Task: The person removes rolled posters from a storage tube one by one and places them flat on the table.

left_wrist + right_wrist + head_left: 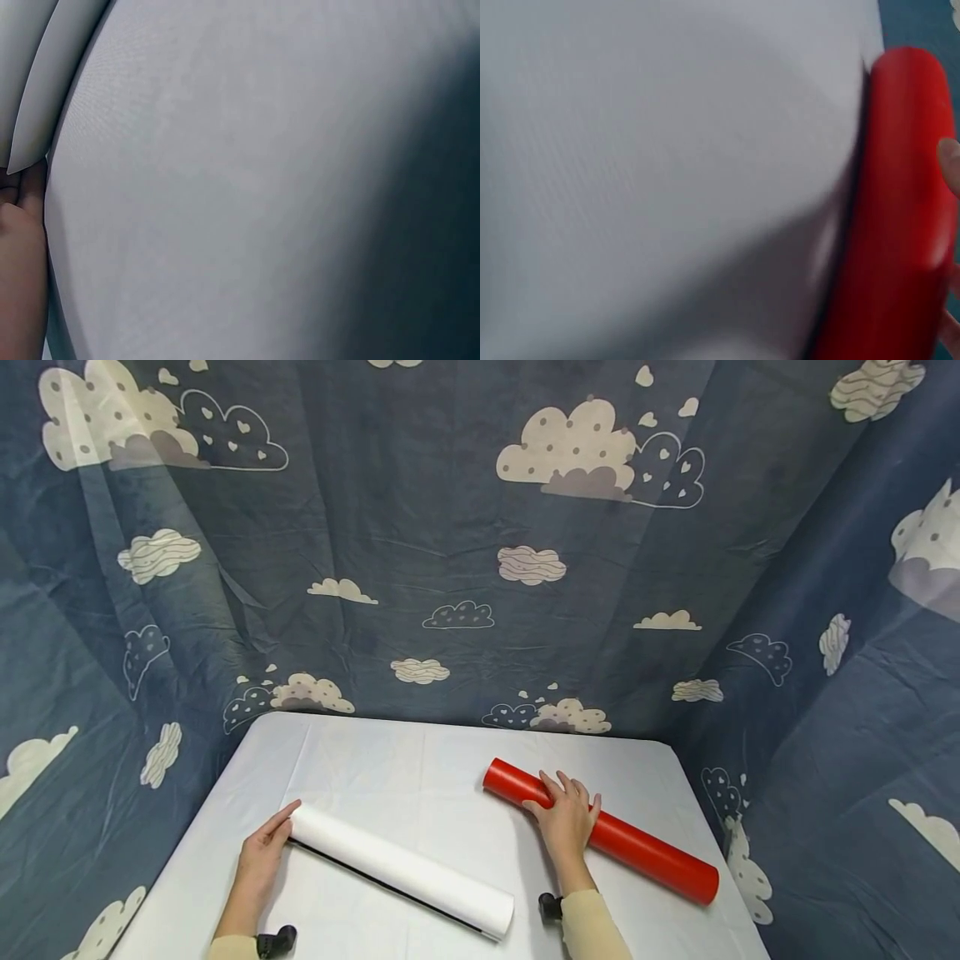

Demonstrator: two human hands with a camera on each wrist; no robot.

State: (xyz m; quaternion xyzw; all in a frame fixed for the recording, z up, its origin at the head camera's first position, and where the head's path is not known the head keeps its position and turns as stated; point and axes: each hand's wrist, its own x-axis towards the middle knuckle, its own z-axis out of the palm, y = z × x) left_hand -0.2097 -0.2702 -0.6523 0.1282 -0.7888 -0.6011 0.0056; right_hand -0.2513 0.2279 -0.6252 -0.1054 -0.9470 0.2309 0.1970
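"Cloud-print cloth hangs around the white table. And the hands?"
"Left hand pinches one end of the white roll; right hand, fingers spread, lies over the red roll."
"Where are the rolls?"
"Both slant across the table, apart, the red one to the right."

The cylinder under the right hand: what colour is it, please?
Plain red; the cylinder shows best in the head view.

The smooth red cylindrical tube is partly covered by the bare right hand; 2 cream fabric sleeves are cut off by the head view's bottom edge.
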